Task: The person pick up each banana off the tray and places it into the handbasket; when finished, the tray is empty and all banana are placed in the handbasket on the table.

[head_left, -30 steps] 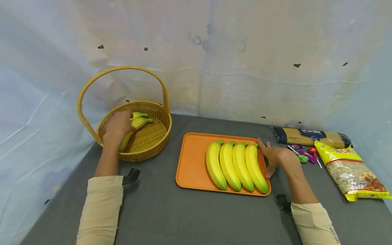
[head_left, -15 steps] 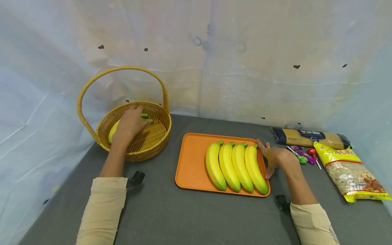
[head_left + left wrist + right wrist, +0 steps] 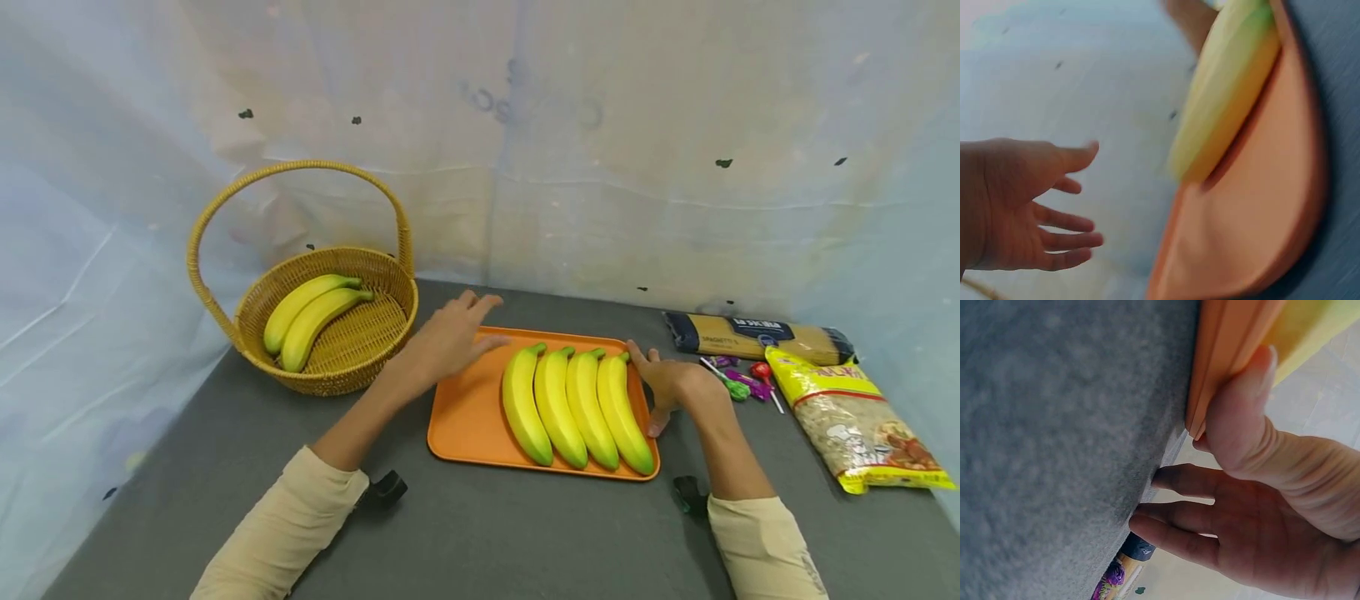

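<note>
orange tray [image 3: 465, 408] | left hand [image 3: 448, 337] held spread above it, nothing gripped | right hand [image 3: 670, 382] laid flat, thumb pressed on tray rim

The left wrist view is smeared by motion blur: the orange tray [image 3: 1254, 206] and bananas [image 3: 1222, 106] at upper right lose their edges. In the right wrist view the tray [image 3: 1222, 356] is cut off at the top edge. In the head view, the print on the spaghetti packet [image 3: 757, 335] is too small to read
</note>
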The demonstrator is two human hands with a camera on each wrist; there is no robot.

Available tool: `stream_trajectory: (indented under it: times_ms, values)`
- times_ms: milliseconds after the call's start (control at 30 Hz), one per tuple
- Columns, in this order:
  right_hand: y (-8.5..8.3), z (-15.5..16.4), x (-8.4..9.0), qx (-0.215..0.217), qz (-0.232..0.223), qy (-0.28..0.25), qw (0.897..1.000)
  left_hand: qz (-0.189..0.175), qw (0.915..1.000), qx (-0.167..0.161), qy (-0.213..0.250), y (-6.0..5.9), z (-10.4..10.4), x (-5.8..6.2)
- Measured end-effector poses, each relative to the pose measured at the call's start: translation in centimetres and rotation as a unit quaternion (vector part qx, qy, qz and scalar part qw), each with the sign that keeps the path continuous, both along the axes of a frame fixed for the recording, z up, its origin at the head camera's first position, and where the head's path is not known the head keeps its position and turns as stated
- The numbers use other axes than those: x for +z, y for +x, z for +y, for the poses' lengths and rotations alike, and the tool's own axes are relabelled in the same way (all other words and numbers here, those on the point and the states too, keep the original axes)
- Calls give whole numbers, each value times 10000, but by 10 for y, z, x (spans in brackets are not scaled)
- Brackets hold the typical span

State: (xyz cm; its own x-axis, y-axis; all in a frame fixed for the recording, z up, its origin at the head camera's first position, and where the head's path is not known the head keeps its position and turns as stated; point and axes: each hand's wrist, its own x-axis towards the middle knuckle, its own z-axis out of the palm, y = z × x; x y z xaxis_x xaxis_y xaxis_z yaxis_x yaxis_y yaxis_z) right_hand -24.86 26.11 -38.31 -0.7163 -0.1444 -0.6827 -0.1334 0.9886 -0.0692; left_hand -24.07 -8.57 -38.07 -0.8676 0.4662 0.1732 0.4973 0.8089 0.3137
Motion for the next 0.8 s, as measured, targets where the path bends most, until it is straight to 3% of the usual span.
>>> stream_trajectory:
  times_ms: [133,300,400,633,800]
  values:
    - [1,-1,1,-12,7,9,10000,-801,9954,-509,-108,10,25,-17]
    - [1,0,0,-30,7,19,10000,-1119,9906,-428,-664,16,38,-34]
    - [0,-1,1,1,16,23,10000,-1344,9880,-309,-695,18,37,-34]
    - [0,-3,2,38,66,28,10000,-2086,9776,-290,-39,14,33,-24]
    - [1,-3,1,4,17,54,10000,-2323,9722,-235,167,11,31,-22]
